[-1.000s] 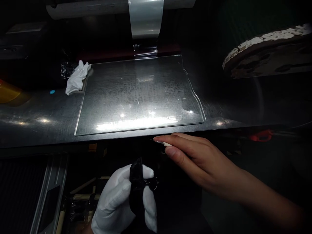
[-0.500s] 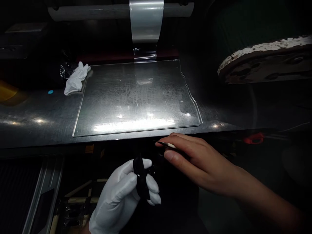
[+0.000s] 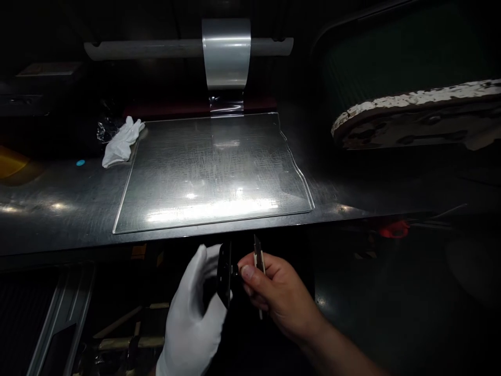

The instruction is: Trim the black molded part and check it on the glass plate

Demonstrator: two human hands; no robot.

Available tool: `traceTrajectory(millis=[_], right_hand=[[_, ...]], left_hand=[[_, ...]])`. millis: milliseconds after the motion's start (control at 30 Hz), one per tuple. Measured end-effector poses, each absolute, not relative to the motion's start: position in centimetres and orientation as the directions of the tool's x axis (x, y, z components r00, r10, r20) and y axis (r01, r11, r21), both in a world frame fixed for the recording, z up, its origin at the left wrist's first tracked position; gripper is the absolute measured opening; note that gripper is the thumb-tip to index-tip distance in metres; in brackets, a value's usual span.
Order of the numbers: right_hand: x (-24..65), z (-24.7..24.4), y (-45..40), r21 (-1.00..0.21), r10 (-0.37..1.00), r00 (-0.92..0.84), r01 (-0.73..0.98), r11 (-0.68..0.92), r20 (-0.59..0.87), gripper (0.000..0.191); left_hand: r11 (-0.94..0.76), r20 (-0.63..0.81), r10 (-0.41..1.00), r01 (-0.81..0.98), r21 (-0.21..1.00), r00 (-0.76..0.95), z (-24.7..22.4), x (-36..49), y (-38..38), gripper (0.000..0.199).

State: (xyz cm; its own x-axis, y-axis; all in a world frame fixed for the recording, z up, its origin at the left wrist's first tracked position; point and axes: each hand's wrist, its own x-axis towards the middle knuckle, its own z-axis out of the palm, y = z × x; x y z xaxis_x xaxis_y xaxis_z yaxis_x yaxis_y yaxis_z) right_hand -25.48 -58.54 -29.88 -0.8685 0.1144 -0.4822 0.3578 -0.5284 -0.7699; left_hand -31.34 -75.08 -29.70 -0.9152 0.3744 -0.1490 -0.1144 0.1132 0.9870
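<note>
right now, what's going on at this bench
A person is working on a small black part just in front of the bench. The white-gloved left hand curves loosely around one side of it; how firmly it holds is hard to tell. The bare right hand comes up to the other side, with a slim bladed tool in its grip, blade pointing away from the person. Behind them, a scratched clear sheet lies on the bench.
</note>
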Motion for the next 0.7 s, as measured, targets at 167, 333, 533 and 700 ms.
traceTrajectory(millis=[167,333,533,700], right_hand=[[-24.6,-30.9,-61.7,-0.684,0.114,-0.826,0.371,-0.628,-0.552,0.047],[-23.9,-30.2,-62.1,-0.709,0.039,-0.848,0.415,-0.570,-0.528,0.048],[-23.0,-26.9,-57.5,-0.830,0.046,-0.854,0.490,-0.267,-0.518,0.048],[-23.9,-23.6,-53.1,-0.875,0.044,-0.991,0.136,0.465,-0.130,0.035]], left_hand=[[-0.025,0.269,0.416,0.286,0.958,-0.868,-31.7,-31.4,-75.5,0.057],[-0.038,0.003,0.452,-0.016,0.999,-0.892,-31.0,-32.2,-75.6,0.033],[-0.357,-0.200,0.424,-0.366,0.859,-0.883,-29.8,-32.6,-75.9,0.022],[-0.347,-0.162,0.532,-0.388,0.854,-0.831,-28.1,-33.9,-76.3,0.021]])
